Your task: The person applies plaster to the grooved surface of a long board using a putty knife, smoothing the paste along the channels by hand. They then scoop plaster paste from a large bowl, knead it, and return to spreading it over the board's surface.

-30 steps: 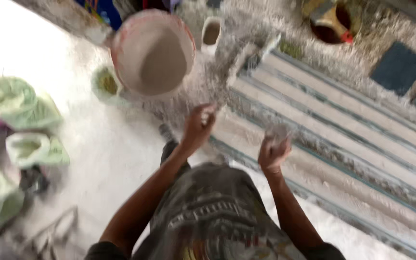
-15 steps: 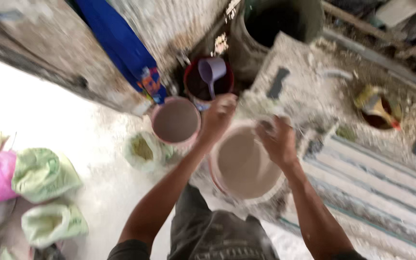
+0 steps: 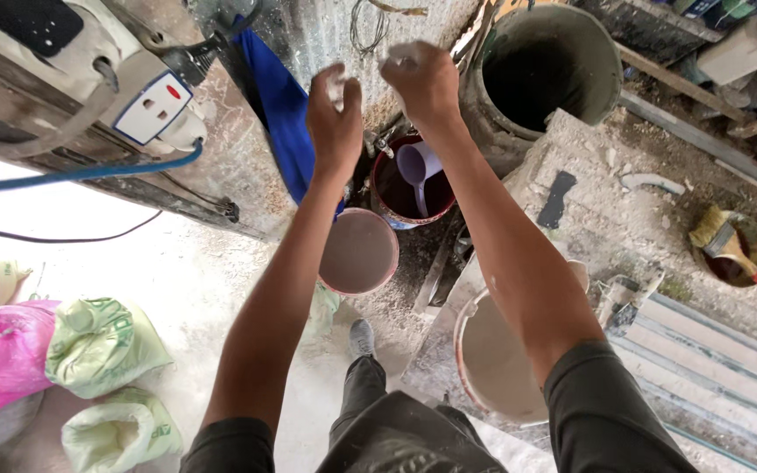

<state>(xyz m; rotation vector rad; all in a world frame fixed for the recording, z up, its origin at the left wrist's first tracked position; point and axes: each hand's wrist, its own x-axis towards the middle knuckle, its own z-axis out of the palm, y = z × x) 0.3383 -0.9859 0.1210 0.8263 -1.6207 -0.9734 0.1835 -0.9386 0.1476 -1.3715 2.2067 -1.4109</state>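
**Two dusty hands raised above the buckets**

The left hand [image 3: 335, 118] is lifted up with the fingers loosely curled, and it grips nothing. The right hand [image 3: 422, 81] is beside it, near but apart, closed into a loose fist; something pale shows at the fingertips, but I cannot tell if it is a thing or only powder. Both hands are white with dust.

The ground is rough concrete covered with white powder and small rubble. At the left stands a dirty metal wall with a white socket box [image 3: 152, 105] and a blue cable [image 3: 89, 175], and a blue cloth [image 3: 284, 123] hangs there.

Directly below the hands stands a dark red bucket [image 3: 392, 188] with a pale lilac plastic scoop [image 3: 418, 171] inside. Just beside it, lower, is a round bucket [image 3: 358, 252] full of smooth grey-brown mix. A big green drum [image 3: 547, 74], dark and hollow, stands to the right of the right hand. Under the right forearm is a white bucket [image 3: 492, 359] with pale plaster inside. Well apart at the right, a brush [image 3: 725, 241] lies in a small pot. At the left, soft plastic sacks, green [image 3: 98, 346] and pink [image 3: 2, 355], lie on the floor.
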